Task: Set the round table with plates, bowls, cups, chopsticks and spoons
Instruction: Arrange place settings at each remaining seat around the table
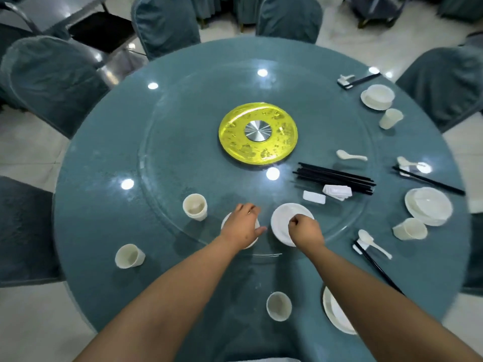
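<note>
My left hand [241, 224] lies over a white bowl [226, 222] at the near edge of the glass turntable, its fingers curled around the bowl's rim. My right hand [304, 228] pinches the near rim of a stack of white plates [285, 215] beside it. A bundle of black chopsticks [334, 177], white chopstick rests [337, 192] and a loose spoon [350, 155] lie on the turntable to the right. Cups stand at the left [195, 207], far left [129, 256] and near me [279, 306]. A plate with a bowl [337, 314] sits at my near right.
Finished place settings with a plate and bowl [428, 206], cup [410, 229], spoon and chopsticks [373, 259] line the right rim; another setting [377, 96] is at the far right. A yellow disc [258, 133] marks the centre. Covered chairs [49, 79] ring the table.
</note>
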Tool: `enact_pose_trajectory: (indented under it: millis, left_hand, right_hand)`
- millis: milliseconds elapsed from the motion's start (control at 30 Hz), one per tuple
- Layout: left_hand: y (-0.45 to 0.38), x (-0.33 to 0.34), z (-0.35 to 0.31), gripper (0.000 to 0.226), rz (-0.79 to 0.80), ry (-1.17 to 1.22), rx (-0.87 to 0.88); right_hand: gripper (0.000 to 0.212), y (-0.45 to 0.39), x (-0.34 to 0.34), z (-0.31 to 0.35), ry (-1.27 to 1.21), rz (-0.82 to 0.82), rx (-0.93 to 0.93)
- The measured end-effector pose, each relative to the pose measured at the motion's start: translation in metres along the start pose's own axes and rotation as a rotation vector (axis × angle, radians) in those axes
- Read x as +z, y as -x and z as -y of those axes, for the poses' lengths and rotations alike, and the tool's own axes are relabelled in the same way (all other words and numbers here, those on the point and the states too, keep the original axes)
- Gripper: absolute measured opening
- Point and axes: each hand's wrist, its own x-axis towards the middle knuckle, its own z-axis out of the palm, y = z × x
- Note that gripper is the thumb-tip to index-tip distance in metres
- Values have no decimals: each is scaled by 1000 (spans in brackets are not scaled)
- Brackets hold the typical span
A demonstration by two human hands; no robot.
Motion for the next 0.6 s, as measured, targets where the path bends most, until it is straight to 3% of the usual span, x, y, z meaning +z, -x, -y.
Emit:
enact_pose_trajectory:
  millis: [100,300,600]
  left_hand:
    - [-27,7,-29,74,75,-35,11]
    - [-64,51,-76,117,337,-185,36]
    - [-79,82,-91,129,374,-249,33]
  right_hand:
    - [30,-14,-13,-20,-34,-25,102]
    - [33,-36,-23,-63,-137,-3,210]
    - [29,-48,-17,-90,-228,21,209]
